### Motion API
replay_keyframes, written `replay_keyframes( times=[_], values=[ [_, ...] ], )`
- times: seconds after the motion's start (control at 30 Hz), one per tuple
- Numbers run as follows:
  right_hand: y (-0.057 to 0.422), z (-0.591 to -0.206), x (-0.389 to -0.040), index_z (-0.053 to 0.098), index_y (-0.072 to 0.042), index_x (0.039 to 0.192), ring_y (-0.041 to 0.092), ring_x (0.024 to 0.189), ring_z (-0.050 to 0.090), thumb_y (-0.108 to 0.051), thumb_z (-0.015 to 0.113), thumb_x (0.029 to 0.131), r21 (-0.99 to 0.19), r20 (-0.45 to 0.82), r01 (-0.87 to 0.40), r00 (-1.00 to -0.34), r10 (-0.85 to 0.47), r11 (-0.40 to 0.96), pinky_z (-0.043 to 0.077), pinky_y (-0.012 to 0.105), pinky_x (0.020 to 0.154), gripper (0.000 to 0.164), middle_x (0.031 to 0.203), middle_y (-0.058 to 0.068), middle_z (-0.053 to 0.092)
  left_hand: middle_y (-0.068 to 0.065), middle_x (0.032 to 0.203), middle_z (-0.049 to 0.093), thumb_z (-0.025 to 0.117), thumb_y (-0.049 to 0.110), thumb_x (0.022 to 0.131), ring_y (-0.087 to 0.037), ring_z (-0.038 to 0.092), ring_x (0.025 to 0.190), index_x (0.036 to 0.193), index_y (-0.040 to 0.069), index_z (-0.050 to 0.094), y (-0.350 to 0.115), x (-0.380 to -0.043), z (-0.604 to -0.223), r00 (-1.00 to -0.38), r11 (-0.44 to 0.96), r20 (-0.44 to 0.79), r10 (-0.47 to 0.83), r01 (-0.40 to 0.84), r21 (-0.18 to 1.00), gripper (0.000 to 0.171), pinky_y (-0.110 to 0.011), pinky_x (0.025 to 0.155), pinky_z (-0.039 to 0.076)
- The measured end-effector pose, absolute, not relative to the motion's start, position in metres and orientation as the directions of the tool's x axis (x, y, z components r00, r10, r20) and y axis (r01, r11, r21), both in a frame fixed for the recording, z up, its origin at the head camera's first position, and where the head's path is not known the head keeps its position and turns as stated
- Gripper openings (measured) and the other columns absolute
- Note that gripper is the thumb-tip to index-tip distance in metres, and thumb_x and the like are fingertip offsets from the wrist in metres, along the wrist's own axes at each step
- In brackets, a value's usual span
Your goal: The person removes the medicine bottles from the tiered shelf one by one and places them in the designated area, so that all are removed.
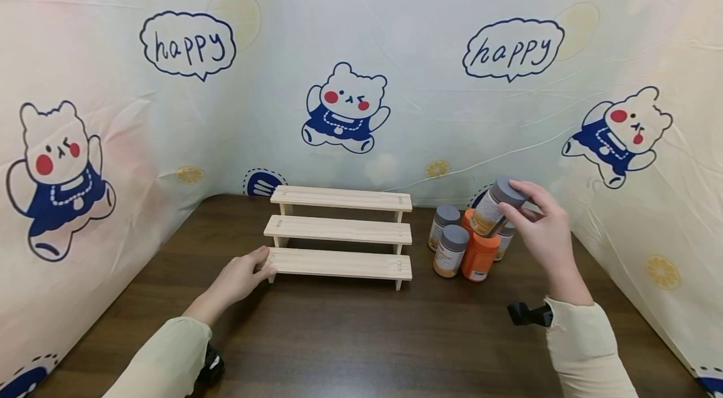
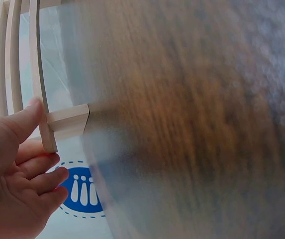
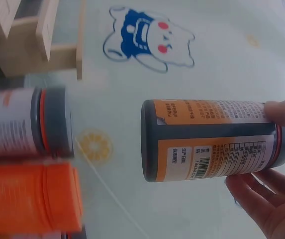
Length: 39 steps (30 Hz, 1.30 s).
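My right hand [image 1: 546,231] holds a grey-capped supplement bottle [image 1: 488,215] by its lid, raised above the other bottles and slightly tilted. In the right wrist view its orange and white label [image 3: 212,139] faces the camera, fingers and thumb around the cap end. On the left, my left hand [image 1: 240,277] pinches the end of the lowest board of a three-tier wooden rack [image 1: 339,264]. The left wrist view has the thumb on one face of that board [image 2: 42,94] and a finger against the other.
Right of the rack, an orange bottle [image 1: 481,258] and several grey-capped bottles [image 1: 450,253] stand close together on the dark wooden table [image 1: 350,335]. Another orange one is partly hidden behind them. A printed cloth [image 1: 361,21] with cartoon bears surrounds the table's back and sides.
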State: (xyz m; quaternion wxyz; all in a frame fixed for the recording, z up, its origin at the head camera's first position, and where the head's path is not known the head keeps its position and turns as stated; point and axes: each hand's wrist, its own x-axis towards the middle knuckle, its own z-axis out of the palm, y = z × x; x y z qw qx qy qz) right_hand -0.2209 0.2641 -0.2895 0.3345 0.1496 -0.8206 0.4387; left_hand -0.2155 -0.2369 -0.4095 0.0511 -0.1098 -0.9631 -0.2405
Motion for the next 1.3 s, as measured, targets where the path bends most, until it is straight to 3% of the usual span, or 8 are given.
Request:
replay_keyframes(
  times=[0.33,0.6,0.93,1.17,1.3],
  values=[
    [0.297,-0.3,-0.222,0.058,-0.004,0.124,0.005,0.1,0.048,-0.009,0.069,0.083,-0.674,0.633,-0.428,-0.755,0.172,0.602,0.043,0.01,0.078,0.043,0.123,0.009,0.052,-0.028,0.134,0.04,0.06,0.024,0.09,-0.043,0.04,0.12,0.133,-0.008,0.042,-0.237,-0.216,-0.411,-0.972,0.862,0.15,0.182,0.231,0.451,0.057,-0.054,0.094,0.034],
    [0.314,-0.317,-0.224,0.056,-0.002,0.125,0.006,0.099,0.047,-0.016,0.067,0.085,-0.669,0.588,-0.333,-0.784,0.2,0.664,0.046,0.02,0.084,0.043,0.122,0.015,0.05,-0.028,0.135,0.039,0.06,0.025,0.091,-0.043,0.04,0.12,0.133,-0.008,0.042,-0.237,-0.216,-0.412,-0.973,0.864,0.141,0.181,0.226,0.45,0.057,-0.054,0.095,0.034],
    [0.332,-0.347,-0.232,0.057,0.0,0.123,-0.004,0.089,0.045,-0.02,0.068,0.085,-0.667,0.551,-0.282,-0.81,0.201,0.69,0.039,0.003,0.072,0.045,0.119,0.018,0.051,-0.028,0.134,0.039,0.06,0.025,0.091,-0.043,0.04,0.12,0.133,-0.009,0.042,-0.237,-0.217,-0.411,-0.975,0.868,0.135,0.179,0.22,0.445,0.057,-0.054,0.095,0.034],
    [0.334,-0.37,-0.235,0.058,0.001,0.12,-0.011,0.083,0.044,-0.02,0.07,0.084,-0.667,0.522,-0.255,-0.83,0.195,0.7,0.038,0.002,0.067,0.043,0.115,0.018,0.053,-0.028,0.134,0.039,0.06,0.024,0.091,-0.043,0.04,0.12,0.133,-0.009,0.042,-0.237,-0.217,-0.411,-0.973,0.864,0.145,0.182,0.229,0.449,0.056,-0.054,0.095,0.034],
    [0.335,-0.381,-0.237,0.059,-0.001,0.119,-0.004,0.086,0.047,-0.02,0.07,0.083,-0.647,0.513,-0.243,-0.84,0.178,0.723,0.038,0.002,0.067,0.042,0.114,0.019,0.055,-0.028,0.134,0.04,0.06,0.024,0.091,-0.043,0.04,0.12,0.132,-0.009,0.042,-0.237,-0.217,-0.411,-0.973,0.865,0.143,0.18,0.226,0.448,0.057,-0.054,0.095,0.034]
  ],
)
